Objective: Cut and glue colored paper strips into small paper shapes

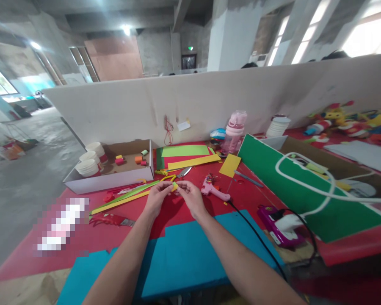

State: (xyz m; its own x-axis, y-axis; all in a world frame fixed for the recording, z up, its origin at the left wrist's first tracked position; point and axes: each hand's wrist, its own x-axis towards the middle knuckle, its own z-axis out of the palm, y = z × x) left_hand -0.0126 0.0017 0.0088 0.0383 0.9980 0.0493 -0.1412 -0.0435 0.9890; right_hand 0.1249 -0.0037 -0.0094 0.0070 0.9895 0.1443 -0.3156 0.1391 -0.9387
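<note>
Between the fingertips of both hands is a small yellow and green piece [175, 186], like rolled paper or foam; its exact kind is too small to tell. My left hand [158, 194] pinches it from the left, and my right hand [190, 195] from the right. Just right of my right hand lies a pink glue gun [214, 189] with a black cord. Beyond my hands are scissors [179, 174] with yellow handles. Long yellow strips [122, 203] and green strips [131, 192] lie left of my left hand, near a red-handled utility knife [112, 220].
Left stands a shallow box [111, 176] with white cups [89, 164] and small coloured rolls. A green-sided box [282, 188] and purple power strip [281, 228] are on the right. Blue sheets [190, 258] lie under my forearms. A pink bottle [234, 131] stands by the partition [190, 99].
</note>
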